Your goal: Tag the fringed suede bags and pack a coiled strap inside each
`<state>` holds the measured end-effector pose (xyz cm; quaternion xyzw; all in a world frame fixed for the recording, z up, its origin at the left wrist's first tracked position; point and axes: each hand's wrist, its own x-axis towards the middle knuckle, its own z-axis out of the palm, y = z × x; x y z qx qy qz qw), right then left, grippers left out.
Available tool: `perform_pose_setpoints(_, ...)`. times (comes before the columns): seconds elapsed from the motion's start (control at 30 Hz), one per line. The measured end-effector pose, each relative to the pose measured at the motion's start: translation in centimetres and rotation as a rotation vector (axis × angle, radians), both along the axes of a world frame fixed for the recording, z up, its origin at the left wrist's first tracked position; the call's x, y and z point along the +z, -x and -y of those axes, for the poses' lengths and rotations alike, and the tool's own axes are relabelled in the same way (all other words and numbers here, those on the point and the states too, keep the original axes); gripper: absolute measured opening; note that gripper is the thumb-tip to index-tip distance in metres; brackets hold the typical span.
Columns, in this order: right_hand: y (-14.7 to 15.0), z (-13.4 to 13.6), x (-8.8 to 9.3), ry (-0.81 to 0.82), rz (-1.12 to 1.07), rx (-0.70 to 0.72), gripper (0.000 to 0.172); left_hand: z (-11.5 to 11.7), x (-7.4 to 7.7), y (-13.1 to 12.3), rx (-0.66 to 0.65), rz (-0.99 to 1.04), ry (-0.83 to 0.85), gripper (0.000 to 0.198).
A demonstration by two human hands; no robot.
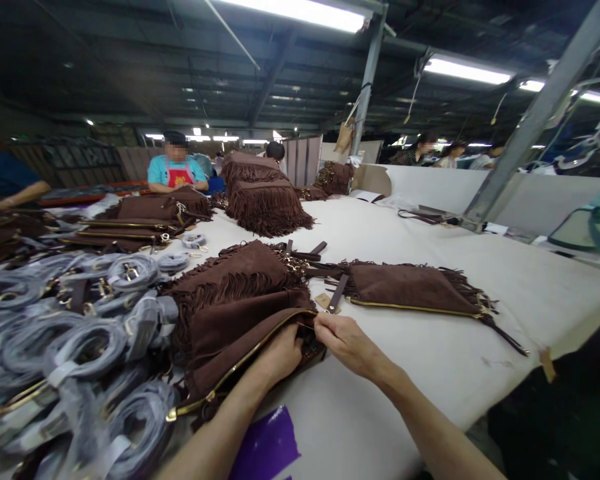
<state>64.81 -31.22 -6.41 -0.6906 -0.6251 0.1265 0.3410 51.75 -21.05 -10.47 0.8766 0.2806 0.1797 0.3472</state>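
Note:
A brown fringed bag (pixel 245 333) lies in front of me with its gold zipper undone along the near edge. My left hand (pixel 280 353) reaches into the opening, and its fingers are mostly hidden inside. At the far end of the zipper, my right hand (pixel 343 337) has its fingers closed on the bag's edge. Just beyond that hand are a brown strap tab (pixel 337 293) and a small tan tag (pixel 323 301). Another brown fringed bag (pixel 410 287) lies flat to the right, its zipper toward me.
Wrapped coiled straps (pixel 87 347) with gold clasps crowd the left side. Stacked fringed bags (pixel 265 193) stand farther back, with more zippered bags (pixel 135 217) at left. A purple sheet (pixel 267 447) lies near me. A co-worker (pixel 177 167) is across the table; a metal post (pixel 530 127) rises at right.

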Motion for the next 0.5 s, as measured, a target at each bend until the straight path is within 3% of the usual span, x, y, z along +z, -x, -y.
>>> perform_pose_setpoints(0.2, 0.0, 0.1, -0.9, -0.057, 0.049, -0.002, 0.02, -1.0, -1.4, -0.3, -0.106, 0.172, 0.106, 0.048)
perform_pose_setpoints(0.33, -0.4, 0.0, -1.4, -0.076, 0.067, -0.007, 0.02, -1.1, -1.4, -0.5, -0.097, 0.162, 0.116, 0.048)
perform_pose_setpoints(0.5, -1.2, 0.5, -1.4, -0.039, -0.06, 0.032, 0.024, -1.1, -1.7, -0.3, -0.107, 0.139, 0.063, 0.047)
